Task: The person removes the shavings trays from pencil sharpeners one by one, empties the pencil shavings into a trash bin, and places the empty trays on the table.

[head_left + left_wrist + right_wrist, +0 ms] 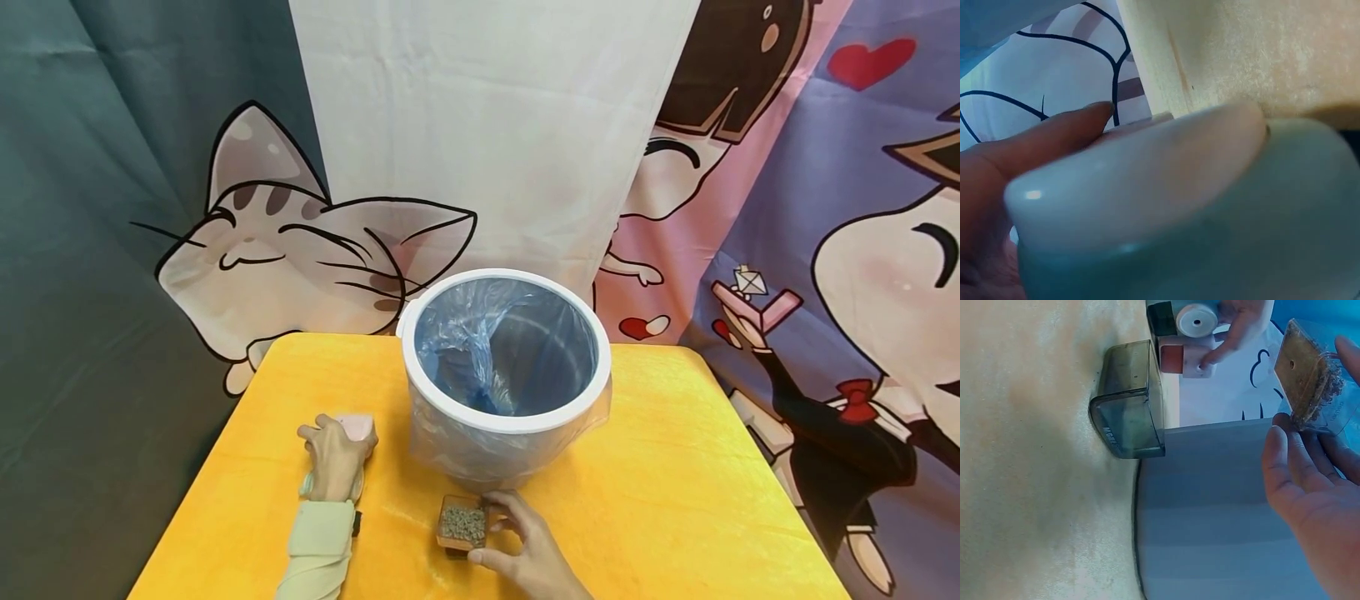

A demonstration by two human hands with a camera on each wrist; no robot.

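Note:
My left hand (333,458) grips a pink and green pencil sharpener (356,427) on the left part of the table. In the left wrist view, the sharpener's smooth rounded body (1141,181) fills the foreground, beside a finger. A white round part (1196,320) of it shows in the right wrist view. My right hand (528,542) holds a small clear box of pencil shavings (462,523) between thumb and fingers, in front of the bin. Below it, a dark see-through plastic case (1125,400) stands on the table.
A white-rimmed bin (420,383) lined with a clear bluish bag stands at the table's far middle. A yellow cloth (660,500) covers the tabletop. Cartoon-printed curtains (495,125) hang behind and at both sides.

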